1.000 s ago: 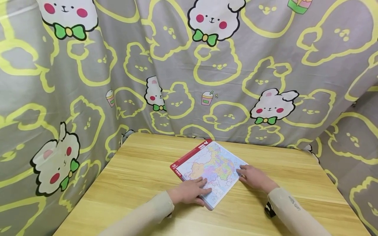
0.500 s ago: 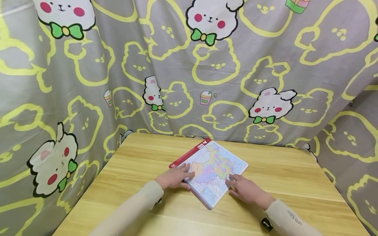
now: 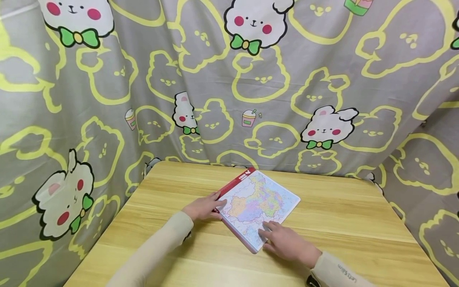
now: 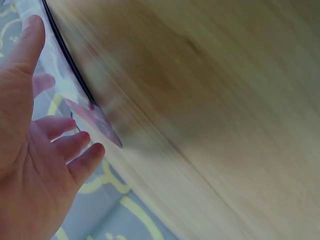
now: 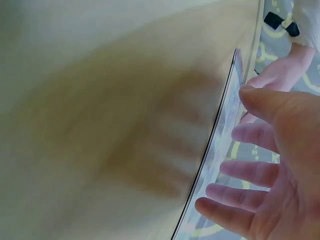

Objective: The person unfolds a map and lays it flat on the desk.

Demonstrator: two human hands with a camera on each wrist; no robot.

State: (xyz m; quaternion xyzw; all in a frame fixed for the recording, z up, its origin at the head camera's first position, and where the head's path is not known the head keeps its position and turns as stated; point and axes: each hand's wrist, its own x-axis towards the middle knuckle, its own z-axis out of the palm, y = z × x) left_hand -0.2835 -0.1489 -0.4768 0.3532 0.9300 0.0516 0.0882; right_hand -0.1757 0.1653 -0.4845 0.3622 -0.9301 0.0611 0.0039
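Left grip (image 3: pixel 202 208) and right grip (image 3: pixel 285 241), fingers apart, lie over edges of a red-banded, pastel map board (image 3: pixel 252 205).

Seen from the room, a person's left grip (image 3: pixel 203 207) has moved up the map board's (image 3: pixel 256 203) left edge to the corner by its red band (image 3: pixel 232 184); the right grip (image 3: pixel 285 241) has come from the right-hand corner toward the nearest.

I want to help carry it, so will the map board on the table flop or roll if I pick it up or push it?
The map board will probably feel stiff, since its edges look straight and don't sag. It seems unlikely to roll, being flat with corners. Pushed, it may slide instead of tipping, as it looks wide and low on the table.
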